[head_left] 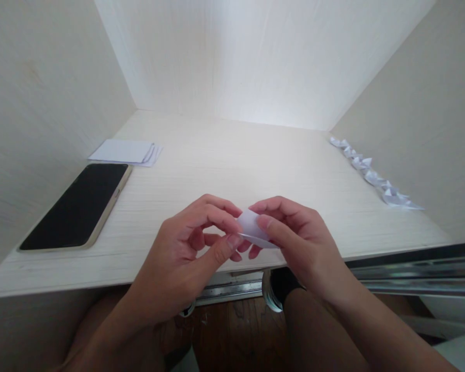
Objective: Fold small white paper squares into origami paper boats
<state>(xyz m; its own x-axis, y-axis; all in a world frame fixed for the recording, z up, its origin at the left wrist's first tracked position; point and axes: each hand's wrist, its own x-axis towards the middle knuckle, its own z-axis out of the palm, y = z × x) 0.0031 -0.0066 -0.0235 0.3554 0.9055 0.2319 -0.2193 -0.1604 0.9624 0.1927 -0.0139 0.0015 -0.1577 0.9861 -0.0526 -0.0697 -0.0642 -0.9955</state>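
has at far left a flat, glossy black phone (75, 204), then smooth stacked white sheets (120, 151). pinches with left hand (178, 248) a small folded paper (250, 225) over the streaky pale tabletop (232, 165), crisp corner pointing away, long edge slanting nearer rightward; pinches with right hand (307, 240) too. has at right sharp-peaked paper pieces (360, 163) in a row.

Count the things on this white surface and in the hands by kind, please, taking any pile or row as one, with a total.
Phone: 1
Paper stack: 1
Row of small folded papers: 1 (too blurred to count singly)
Paper piece between left hand and right hand: 1
Total: 4
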